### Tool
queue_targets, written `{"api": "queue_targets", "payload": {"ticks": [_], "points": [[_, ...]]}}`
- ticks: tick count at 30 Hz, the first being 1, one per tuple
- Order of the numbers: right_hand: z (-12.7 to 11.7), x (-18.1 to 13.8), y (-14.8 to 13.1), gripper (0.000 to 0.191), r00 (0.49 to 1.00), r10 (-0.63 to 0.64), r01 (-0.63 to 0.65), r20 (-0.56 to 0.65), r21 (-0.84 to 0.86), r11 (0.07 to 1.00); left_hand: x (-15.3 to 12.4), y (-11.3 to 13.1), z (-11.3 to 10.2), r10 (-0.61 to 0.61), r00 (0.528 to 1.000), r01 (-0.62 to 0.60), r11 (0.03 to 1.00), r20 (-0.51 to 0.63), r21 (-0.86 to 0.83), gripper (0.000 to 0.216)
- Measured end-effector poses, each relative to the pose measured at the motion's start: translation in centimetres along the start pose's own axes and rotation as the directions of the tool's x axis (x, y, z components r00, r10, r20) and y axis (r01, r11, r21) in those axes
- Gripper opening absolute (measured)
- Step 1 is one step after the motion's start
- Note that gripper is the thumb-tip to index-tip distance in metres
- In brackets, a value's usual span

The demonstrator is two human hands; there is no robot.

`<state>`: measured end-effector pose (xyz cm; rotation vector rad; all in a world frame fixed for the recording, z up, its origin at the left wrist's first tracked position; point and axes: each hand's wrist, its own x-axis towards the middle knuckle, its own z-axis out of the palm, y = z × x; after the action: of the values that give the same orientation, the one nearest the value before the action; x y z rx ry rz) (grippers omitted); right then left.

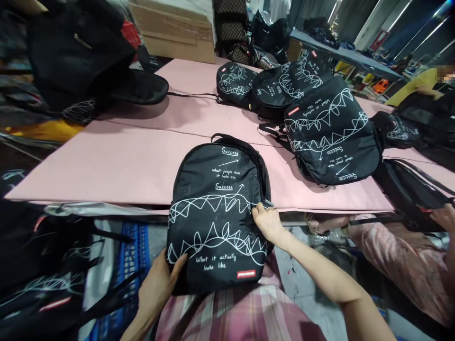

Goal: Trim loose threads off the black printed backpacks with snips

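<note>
Black fabric, printed with white scribbles and lettering, makes up the backpack (204, 208) that both of the person's hands hold. It stands tilted between the near edge of the pink table (135, 166) and the plaid cloth (234, 315) over the person's lap, its top reaching out above the tabletop. The left hand (159, 279) grips the lower left edge, thumb across the front, the other fingers mostly hidden round the side. The right hand (268, 222) is curled at the right side seam, pinching close to a metallic zip pull (268, 203) (whether it has the pull itself or only fabric, one cannot tell).

As for progress, the front looks complete: lettering, scribbles and the red label (246, 273) are all in place. The side appears unfinished, since a dark gap runs from near the top handle (218, 137) down towards the right hand, so the zip seems only partly closed. Beyond, a similar backpack (330, 132) lies on the table, its printed front uppermost.
</note>
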<state>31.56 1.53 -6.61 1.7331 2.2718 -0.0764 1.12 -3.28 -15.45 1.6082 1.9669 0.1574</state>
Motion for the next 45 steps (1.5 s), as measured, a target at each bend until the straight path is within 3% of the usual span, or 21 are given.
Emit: {"api": "queue_targets", "payload": {"ticks": [4, 6, 8, 9, 11, 12, 14, 16, 18, 21, 25, 35, 45], "points": [[0.3, -2.9, -0.5, 0.02, 0.988, -0.151, 0.15, 0.018, 0.066, 0.987, -0.3, 0.0, -0.4, -0.062, 0.994, 0.056, 0.996, 0.087, 0.069, 0.058], [1.3, -5.5, -1.3, 0.018, 0.966, -0.256, 0.248, 0.046, 0.132, 0.96, -0.3, 0.1, -0.9, -0.092, 0.985, 0.075, 0.991, 0.148, 0.115, 0.055], [2.8, -7.9, -1.7, 0.016, 0.952, -0.295, 0.269, 0.081, 0.236, 0.934, -0.1, 0.5, -1.6, -0.079, 0.98, 0.052, 0.988, 0.181, 0.147, 0.054], [3.4, -8.7, -1.6, 0.016, 0.956, -0.28, 0.241, 0.086, 0.314, 0.919, 0.1, 0.9, -2.0, -0.042, 0.987, 0.017, 0.986, 0.154, 0.165, 0.054], [4.2, -9.0, -0.6, 0.016, 0.981, -0.179, 0.12, 0.071, 0.501, 0.857, 0.6, 2.8, -2.7, 0.122, 0.992, -0.113, 0.97, -0.03, 0.217, 0.055], [4.3, -8.5, 0.3, 0.017, 0.995, -0.087, 0.044, 0.045, 0.585, 0.81, 1.0, 4.2, -2.9, 0.254, 0.955, -0.209, 0.944, -0.154, 0.256, 0.054], [3.9, -6.5, 2.5, 0.019, 0.985, 0.172, -0.114, -0.019, 0.679, 0.725, 2.2, 8.2, -2.9, 0.536, 0.783, -0.426, 0.832, -0.315, 0.355, 0.042], [3.0, -3.9, 4.4, 0.023, 0.905, 0.414, -0.245, -0.097, 0.676, 0.695, 3.9, 13.0, -2.1, 0.741, 0.621, -0.629, 0.665, -0.253, 0.404, 0.024], [2.1, -1.6, 5.4, 0.041, 0.839, 0.52, -0.318, -0.159, 0.634, 0.705, 6.0, 17.9, -0.6, 0.841, 0.509, -0.749, 0.538, -0.184, 0.385, 0.02], [1.7, 0.5, 5.8, 0.039, 0.816, 0.553, -0.388, -0.167, 0.551, 0.738, 9.3, 23.5, 1.8, 0.888, 0.436, -0.805, 0.458, -0.148, 0.376, 0.021], [2.9, 1.3, 6.1, 0.024, 0.824, 0.536, -0.406, -0.184, 0.467, 0.785, 12.5, 26.4, 3.4, 0.921, 0.383, -0.84, 0.38, -0.073, 0.386, 0.018], [4.1, 4.3, 7.2, 0.032, 0.853, 0.474, -0.367, -0.217, 0.395, 0.842, 15.1, 26.7, 4.5, 0.951, 0.309, -0.871, 0.272, 0.024, 0.408, 0.022], [4.5, 4.7, 7.5, 0.034, 0.87, 0.443, -0.337, -0.217, 0.392, 0.856, 15.6, 26.6, 5.0, 0.948, 0.318, -0.906, 0.303, 0.003, 0.297, 0.02]]}}
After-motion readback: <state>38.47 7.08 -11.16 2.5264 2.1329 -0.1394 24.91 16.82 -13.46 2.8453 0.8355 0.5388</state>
